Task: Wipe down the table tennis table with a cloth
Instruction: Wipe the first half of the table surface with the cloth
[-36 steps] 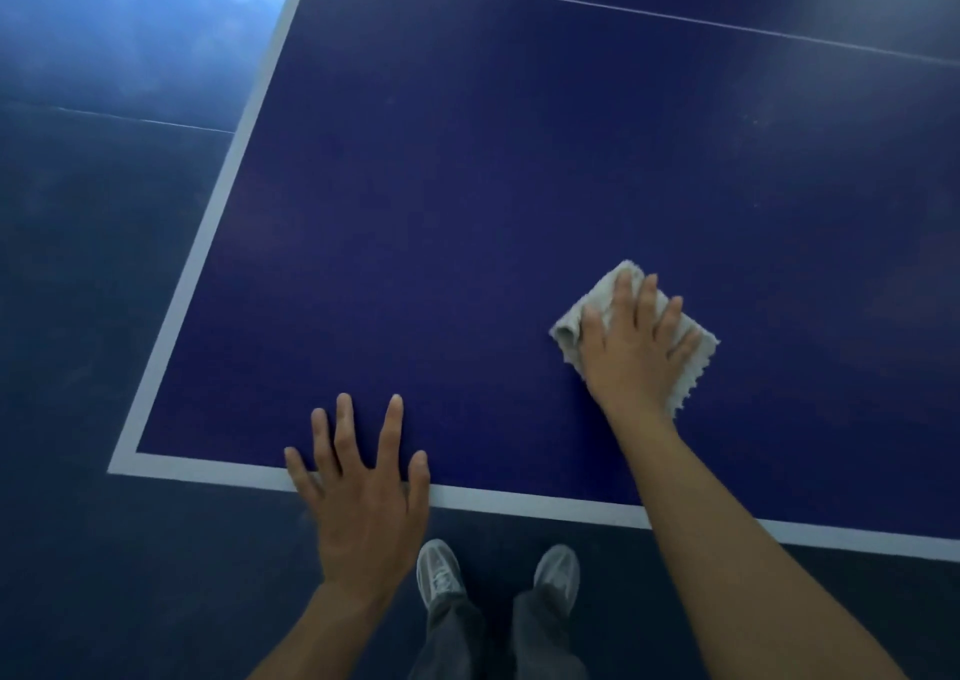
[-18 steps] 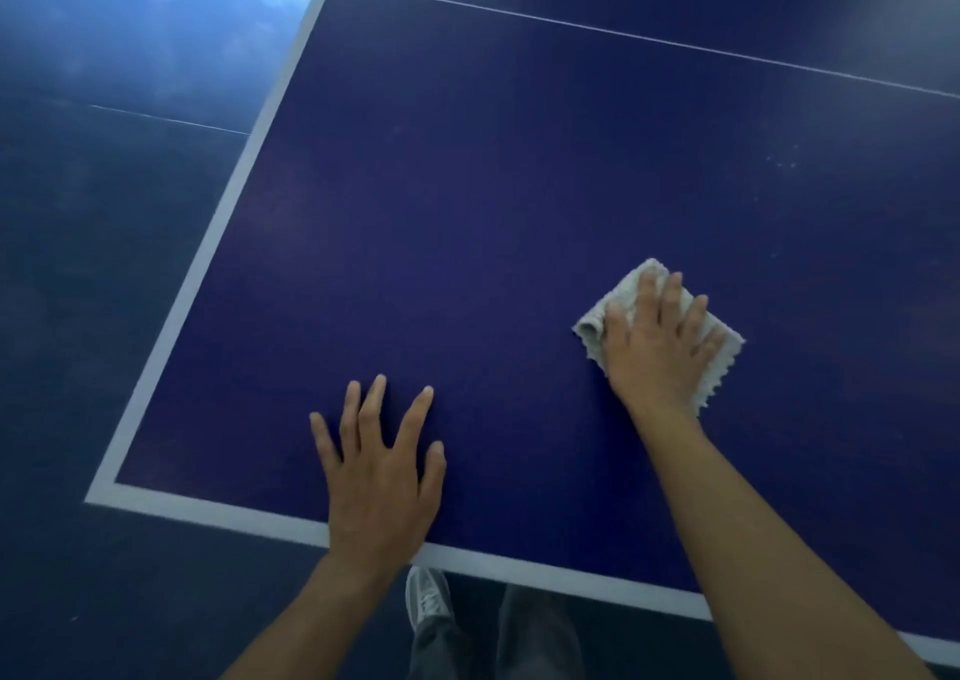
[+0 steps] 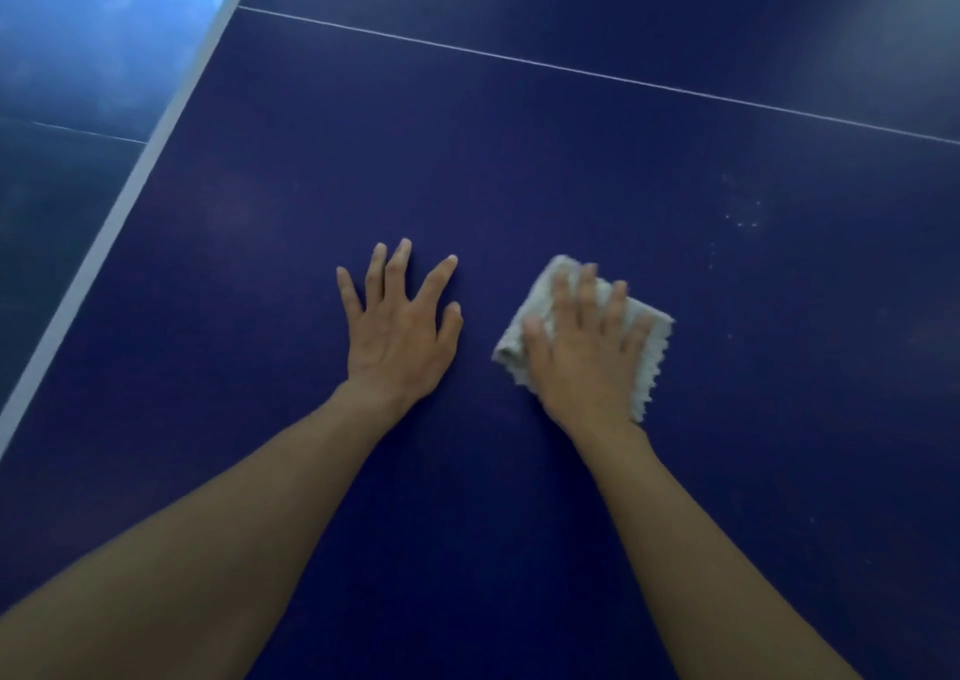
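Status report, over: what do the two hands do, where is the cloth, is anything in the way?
Left hand flat on table, fingers spread, empty. Right hand presses cloth flat on table. Pale specks beyond cloth, to its right.

I have just one camera, and it sits on my head. It is up above the blue table [image 3: 519,159] and looks forward and down at the table top. It is close to the table, so the top fills most of the view. Past the table's white side edge [image 3: 125,201] it sees a bit of floor [image 3: 62,55].
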